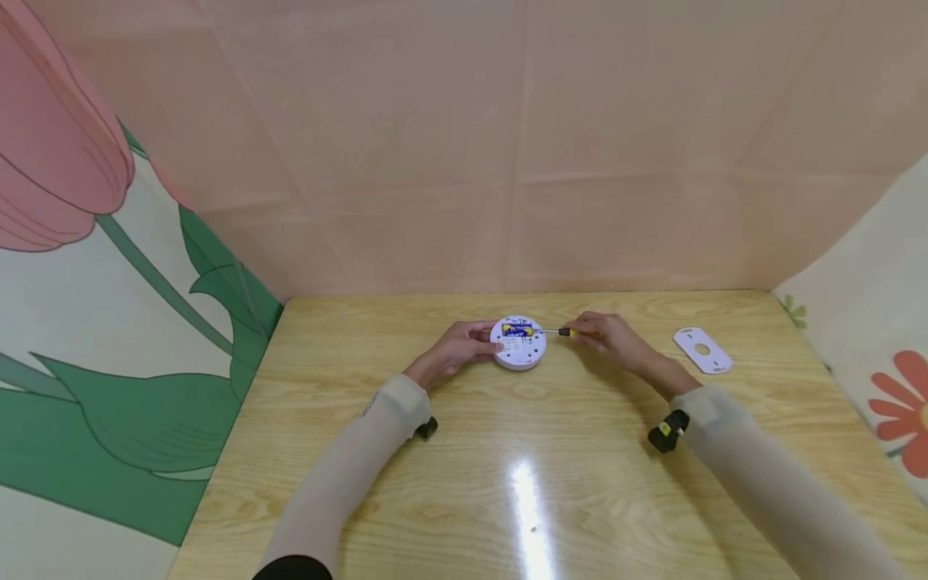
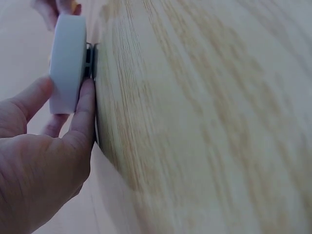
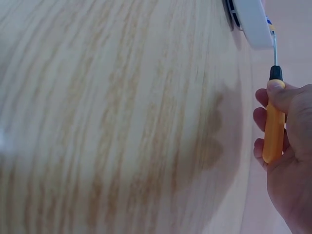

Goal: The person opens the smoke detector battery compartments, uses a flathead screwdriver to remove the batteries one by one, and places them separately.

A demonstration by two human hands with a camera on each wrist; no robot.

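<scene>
A round white device (image 1: 519, 356), which looks like a smoke alarm, is held at its left side by my left hand (image 1: 458, 348). The thumb lies on its upper face and the fingers reach underneath, as the left wrist view shows. Blue and yellow batteries (image 1: 516, 330) sit in a recess of that face. My right hand (image 1: 611, 337) grips a screwdriver (image 3: 275, 124) by its yellow handle, thumb near the black collar. The metal shaft points left, its tip at the right end of the batteries; exact contact is too small to tell.
On the wooden table (image 1: 348, 419), right of my right hand, lies a white oblong plate (image 1: 716, 359) with a round hole. A plain pinkish backdrop (image 1: 406, 161) rises behind the table. Flower-printed sheets (image 1: 145, 419) stand at both sides.
</scene>
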